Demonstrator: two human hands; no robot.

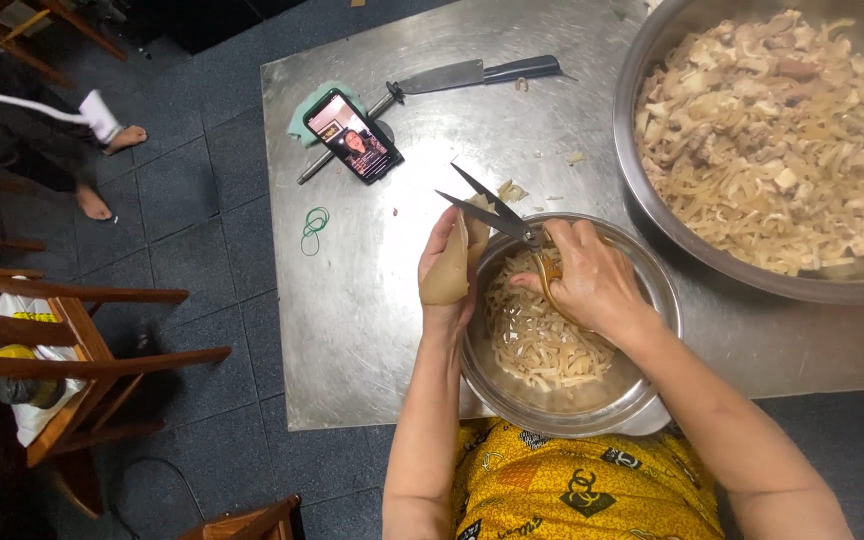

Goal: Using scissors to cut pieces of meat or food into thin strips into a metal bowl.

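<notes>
My left hand (pixel 444 268) holds a flat beige piece of meat (pixel 449 278) upright over the rim of a small steel bowl (pixel 652 290). My right hand (pixel 587 280) grips scissors (pixel 487 205), blades open and pointing up-left beside the piece. The small bowl holds pale cut strips (pixel 537 335). Both hands are above this bowl, close to my body.
A large steel bowl (pixel 642 180) full of pale uncut pieces sits at upper right. On the steel table (pixel 352 330) lie a phone (pixel 352 136) on a green cloth, a knife (pixel 472 74), a sharpening rod and green rubber bands (pixel 314 226). Wooden chairs stand at left; another person's feet show at top left.
</notes>
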